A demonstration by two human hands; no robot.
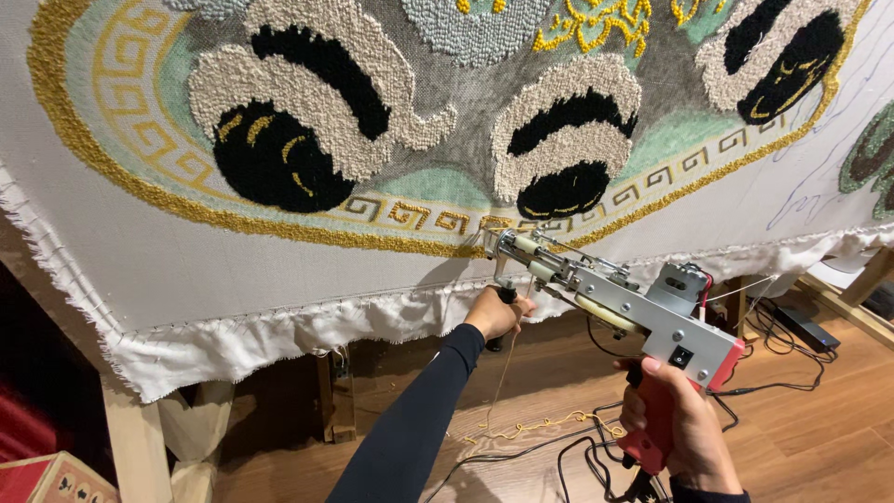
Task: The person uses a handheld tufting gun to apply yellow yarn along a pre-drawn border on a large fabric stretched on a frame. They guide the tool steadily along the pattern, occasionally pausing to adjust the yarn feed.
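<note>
- The tufting gun [619,298], a grey metal tool with a red handle, sits at about 4 o'clock in the view, its body slanting up and left so its needle tip meets the stretched cloth [233,270] at the gold border [279,228].
- The right hand [684,433], at 5 o'clock, is closed tightly around the red rear handle, fingers wrapped fully about it.
- The left hand [495,314], in a black sleeve, is at 6 o'clock just below centre; it is curled shut around the dark front grip under the gun's nose, close beneath the cloth's frayed lower edge.
- The cloth carries tufted shapes in cream and black [298,112] from 10 to 2 o'clock, ringed by mint green and a gold key pattern.
- A loose strand of gold yarn [540,428] lies on the wooden floor [792,419] between the two hands, beside black cables [577,456].
- A wooden frame leg [140,438] stands at 8 o'clock, with a patterned box corner [56,480] just left of it.
</note>
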